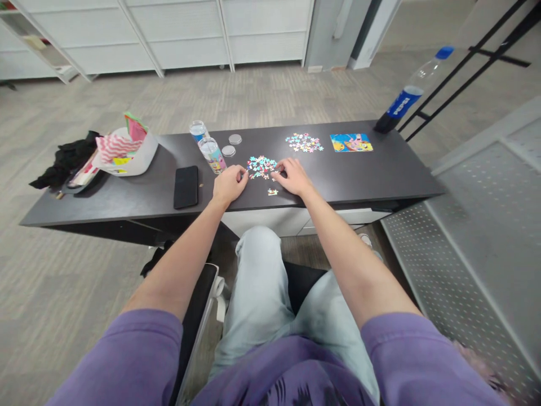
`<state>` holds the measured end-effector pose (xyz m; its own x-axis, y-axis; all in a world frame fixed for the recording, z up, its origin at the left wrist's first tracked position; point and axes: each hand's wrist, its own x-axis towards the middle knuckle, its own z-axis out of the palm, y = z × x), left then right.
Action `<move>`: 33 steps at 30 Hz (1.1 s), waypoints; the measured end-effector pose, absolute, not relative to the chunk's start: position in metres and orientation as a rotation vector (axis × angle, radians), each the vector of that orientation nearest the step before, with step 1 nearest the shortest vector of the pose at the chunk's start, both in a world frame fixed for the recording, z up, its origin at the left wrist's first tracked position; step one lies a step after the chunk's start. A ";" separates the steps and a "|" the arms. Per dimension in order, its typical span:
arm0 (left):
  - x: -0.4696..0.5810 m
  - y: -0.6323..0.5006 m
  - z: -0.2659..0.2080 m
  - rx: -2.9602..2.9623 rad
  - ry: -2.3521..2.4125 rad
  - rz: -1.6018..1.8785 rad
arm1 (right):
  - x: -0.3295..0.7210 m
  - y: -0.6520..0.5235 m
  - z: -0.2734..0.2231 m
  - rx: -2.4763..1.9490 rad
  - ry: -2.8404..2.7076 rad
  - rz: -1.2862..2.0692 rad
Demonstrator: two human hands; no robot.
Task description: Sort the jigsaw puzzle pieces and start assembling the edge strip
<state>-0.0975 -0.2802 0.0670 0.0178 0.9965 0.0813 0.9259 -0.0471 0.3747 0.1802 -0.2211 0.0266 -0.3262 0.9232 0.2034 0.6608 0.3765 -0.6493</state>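
Centrally, left hand (230, 183) and right hand (293, 176) curl beside puzzle pieces (261, 166); whether pinching, cannot tell (too small). Upper right stands a bottle (403, 101).

One bench (355, 180) is seen beneath the central pile (260, 165) of puzzle pieces, which is taken as the landmark. Two piles are counted in all, the second pile (304, 142) being placed to the right of and beyond the landmark; the pieces in either are too small and overlapped to be numbered. One small cluster (273, 192) is found on its near side. Two hands are seen, the left hand (230, 184) and the right hand (293, 176), one at each side of it. To its left, two clear canisters (212, 155), two round lids (229, 150), one phone (186, 187) and one white basket (143, 158) are counted. To its right, one picture card (351, 142) and one bottle (403, 102) are counted.
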 end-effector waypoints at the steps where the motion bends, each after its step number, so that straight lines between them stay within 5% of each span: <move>1: -0.097 -0.280 0.067 2.078 2.001 0.473 | 0.180 -0.221 0.026 -1.370 -2.093 0.613; 33: -0.100 -0.252 0.050 2.384 1.668 0.350 | 0.192 -0.223 0.019 -1.365 -1.942 0.616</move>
